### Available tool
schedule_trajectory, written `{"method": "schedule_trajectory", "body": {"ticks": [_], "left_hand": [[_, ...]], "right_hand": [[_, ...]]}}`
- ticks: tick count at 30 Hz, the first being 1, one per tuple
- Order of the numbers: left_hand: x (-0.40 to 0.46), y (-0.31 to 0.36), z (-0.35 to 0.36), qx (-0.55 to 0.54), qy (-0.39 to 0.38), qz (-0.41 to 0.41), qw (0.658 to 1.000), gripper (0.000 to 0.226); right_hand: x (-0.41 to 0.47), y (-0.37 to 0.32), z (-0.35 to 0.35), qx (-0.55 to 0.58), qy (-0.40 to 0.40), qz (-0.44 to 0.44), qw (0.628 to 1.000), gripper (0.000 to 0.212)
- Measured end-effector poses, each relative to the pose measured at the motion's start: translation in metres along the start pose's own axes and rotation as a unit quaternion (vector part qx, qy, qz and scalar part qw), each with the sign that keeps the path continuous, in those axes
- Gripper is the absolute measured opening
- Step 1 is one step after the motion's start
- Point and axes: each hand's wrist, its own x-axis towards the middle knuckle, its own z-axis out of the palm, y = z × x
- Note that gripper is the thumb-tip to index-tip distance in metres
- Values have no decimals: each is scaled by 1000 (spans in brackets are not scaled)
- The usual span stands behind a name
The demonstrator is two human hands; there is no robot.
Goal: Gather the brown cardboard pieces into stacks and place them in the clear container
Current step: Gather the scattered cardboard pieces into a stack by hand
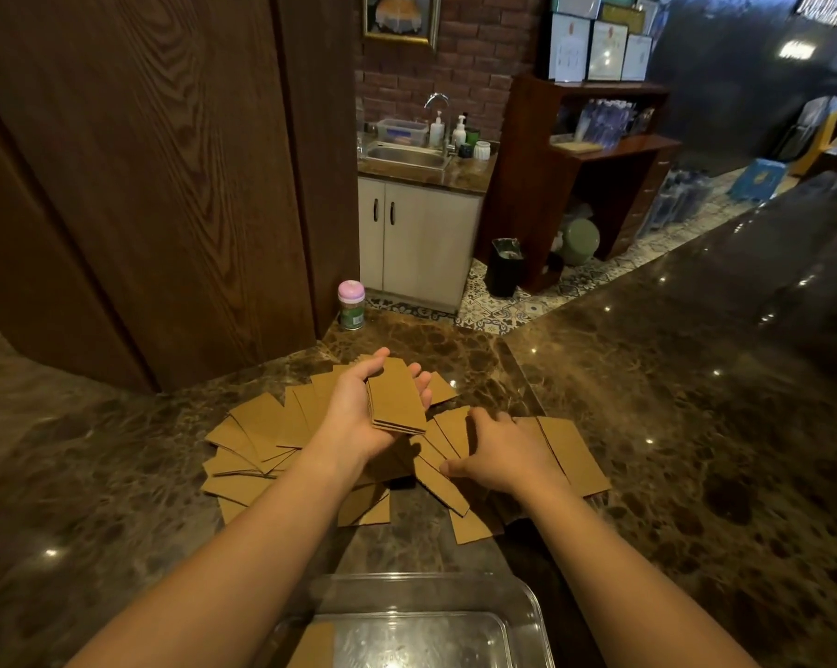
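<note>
The clear container (527,600) is cut off by the bottom edge, and both forearms hide some cardboard pieces (257,426).

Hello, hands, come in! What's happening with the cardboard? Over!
Left hand holds small stack. Right hand flat on loose pieces. Clear container near, one piece inside. Nothing blocking.

Brown cardboard pieces (257,443) fanned beyond clear container (527,614)

No text can be read anywhere. The green label on the pink-lidded jar (351,306) is blurred. Above the jar, far to its right, the framed certificates (594,50) and the lit wall sign (823,9) are too small to make out.
</note>
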Motion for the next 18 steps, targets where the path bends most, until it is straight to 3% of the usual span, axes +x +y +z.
{"method": "schedule_trajectory", "body": {"ticks": [18], "left_hand": [[-2, 0, 1, 10, -26, 33, 999, 28]], "right_hand": [[-4, -2, -29, 144, 54, 10, 988, 74]]}}
